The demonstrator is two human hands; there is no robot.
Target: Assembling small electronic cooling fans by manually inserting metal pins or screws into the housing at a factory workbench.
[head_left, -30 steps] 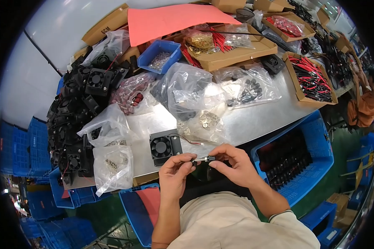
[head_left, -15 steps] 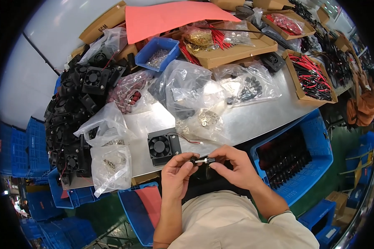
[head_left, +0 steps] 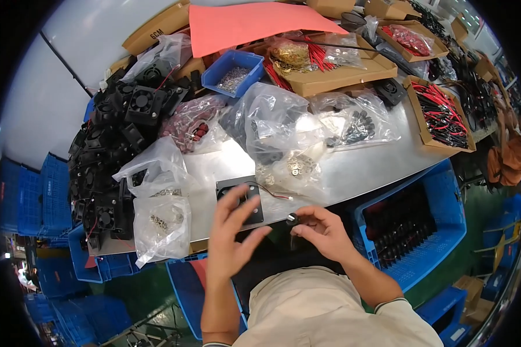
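My left hand (head_left: pixel 228 246) is raised over the table's front edge, fingers spread and nothing in them. It partly covers a square black fan (head_left: pixel 255 216) lying on the metal table, whose thin lead ends in a small white plug. Whether the fingertips touch the fan I cannot tell. In front of the table edge, my right hand (head_left: pixel 325 232) pinches a small round black part (head_left: pixel 292 220) with a silvery face between thumb and fingers. Its exact kind is too small to make out. Beyond the hands sits a clear bag of small metal rings (head_left: pixel 296 166).
A heap of black fans (head_left: pixel 107 150) covers the table's left side, with clear bags (head_left: pixel 162 222) beside it. Farther back stand a blue bin (head_left: pixel 209 77) of small metal parts and a cardboard tray (head_left: pixel 330 85). A blue crate (head_left: pixel 428 254) holding black parts is at the right.
My left hand has let go of the slim black-and-silver part and moved up and left over the fan, fingers opening. My right hand keeps the part, now turned end-on.
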